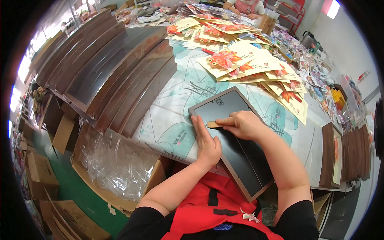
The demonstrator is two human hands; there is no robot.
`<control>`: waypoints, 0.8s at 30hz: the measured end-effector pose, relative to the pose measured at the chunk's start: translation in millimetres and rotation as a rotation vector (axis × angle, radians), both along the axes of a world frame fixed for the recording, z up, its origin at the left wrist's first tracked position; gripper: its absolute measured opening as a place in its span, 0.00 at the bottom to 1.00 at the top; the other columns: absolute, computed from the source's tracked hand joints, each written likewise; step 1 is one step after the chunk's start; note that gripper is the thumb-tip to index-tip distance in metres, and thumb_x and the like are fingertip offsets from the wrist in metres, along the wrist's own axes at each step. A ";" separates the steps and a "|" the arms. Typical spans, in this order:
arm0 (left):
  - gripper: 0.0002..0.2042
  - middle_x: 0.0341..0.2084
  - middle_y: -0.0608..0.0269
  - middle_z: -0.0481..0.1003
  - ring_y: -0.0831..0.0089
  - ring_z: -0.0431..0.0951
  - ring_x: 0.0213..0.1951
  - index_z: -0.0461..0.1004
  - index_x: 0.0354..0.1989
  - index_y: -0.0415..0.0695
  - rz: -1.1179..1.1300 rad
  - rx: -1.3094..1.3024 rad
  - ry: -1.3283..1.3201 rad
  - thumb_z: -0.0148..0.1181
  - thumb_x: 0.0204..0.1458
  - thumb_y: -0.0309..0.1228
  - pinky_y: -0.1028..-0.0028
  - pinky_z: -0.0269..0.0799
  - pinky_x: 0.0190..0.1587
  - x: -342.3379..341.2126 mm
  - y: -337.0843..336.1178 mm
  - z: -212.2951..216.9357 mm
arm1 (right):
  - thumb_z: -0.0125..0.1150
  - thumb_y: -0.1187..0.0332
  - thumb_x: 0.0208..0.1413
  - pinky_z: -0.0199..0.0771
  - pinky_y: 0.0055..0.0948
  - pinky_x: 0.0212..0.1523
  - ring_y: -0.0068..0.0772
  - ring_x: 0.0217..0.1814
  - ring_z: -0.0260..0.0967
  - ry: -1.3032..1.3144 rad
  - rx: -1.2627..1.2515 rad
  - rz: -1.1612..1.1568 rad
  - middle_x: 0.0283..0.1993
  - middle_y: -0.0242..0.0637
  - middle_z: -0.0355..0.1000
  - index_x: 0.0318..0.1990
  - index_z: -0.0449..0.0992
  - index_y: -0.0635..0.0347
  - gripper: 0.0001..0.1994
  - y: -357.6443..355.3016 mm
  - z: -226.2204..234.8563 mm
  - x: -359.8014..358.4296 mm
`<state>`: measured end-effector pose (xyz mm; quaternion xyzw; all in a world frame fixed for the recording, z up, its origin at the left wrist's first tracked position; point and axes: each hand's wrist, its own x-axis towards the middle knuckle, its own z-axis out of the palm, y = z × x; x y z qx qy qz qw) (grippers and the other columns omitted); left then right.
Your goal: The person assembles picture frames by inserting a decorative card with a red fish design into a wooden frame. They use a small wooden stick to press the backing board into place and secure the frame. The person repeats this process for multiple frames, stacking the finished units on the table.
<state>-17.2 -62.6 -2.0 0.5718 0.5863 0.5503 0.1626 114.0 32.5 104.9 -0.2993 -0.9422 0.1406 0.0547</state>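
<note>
A brown picture frame (236, 168) lies tilted at the table's near edge, its black backing board (244, 154) facing up and its lower end against my red apron. A dark seam runs across the board. My right hand (244, 125) is closed on a small flat tan stick (214, 124), pressing it near the frame's left inner edge. Fingers stretched out, my left hand (207, 146) lies along the frame's left side, its fingertips close to the stick. What touches the stick's tip is too small to make out.
Several film-wrapped brown frames (120, 80) stack at the left. Yellow goldfish-print cards (248, 66) pile at the far side. More frames (334, 156) stand at right. Below left sits a carton (100, 180) of clear film. A co-worker (244, 7) sits across the table.
</note>
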 end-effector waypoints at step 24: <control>0.42 0.64 0.27 0.31 0.37 0.31 0.68 0.27 0.66 0.31 0.012 0.058 0.012 0.49 0.48 0.21 0.55 0.31 0.68 -1.0 0.2 -7.4 | 0.56 0.67 0.46 0.70 0.32 0.22 0.34 0.21 0.70 -0.090 0.578 -0.022 0.24 0.35 0.67 0.45 0.75 0.48 0.15 -58.3 4.1 -21.8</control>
